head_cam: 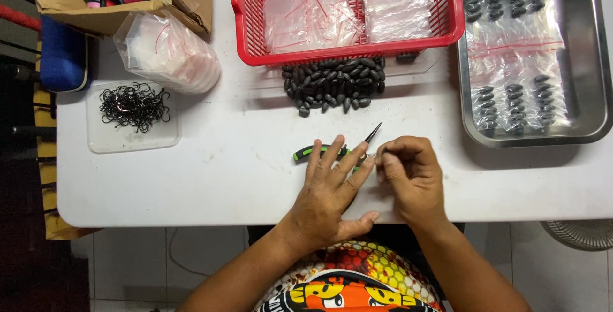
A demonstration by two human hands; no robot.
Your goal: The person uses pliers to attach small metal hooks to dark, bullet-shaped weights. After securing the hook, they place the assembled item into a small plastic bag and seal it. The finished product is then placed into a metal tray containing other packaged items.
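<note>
While the left hand [329,194] lies flat on the white table [223,171], fingers spread over the green-handled pliers [335,149], the right hand [412,175] pinches something too small to make out. Just beyond lies a heap of dark sinkers [333,85].

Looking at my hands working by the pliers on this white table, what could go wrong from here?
The small piece pinched in the right hand is tiny and near the table edge; it could slip and drop to the floor. The left hand rests on the pliers, whose pointed tip might jab a finger. The loose pile of dark sinkers just beyond could scatter if a hand bumps it.
</note>
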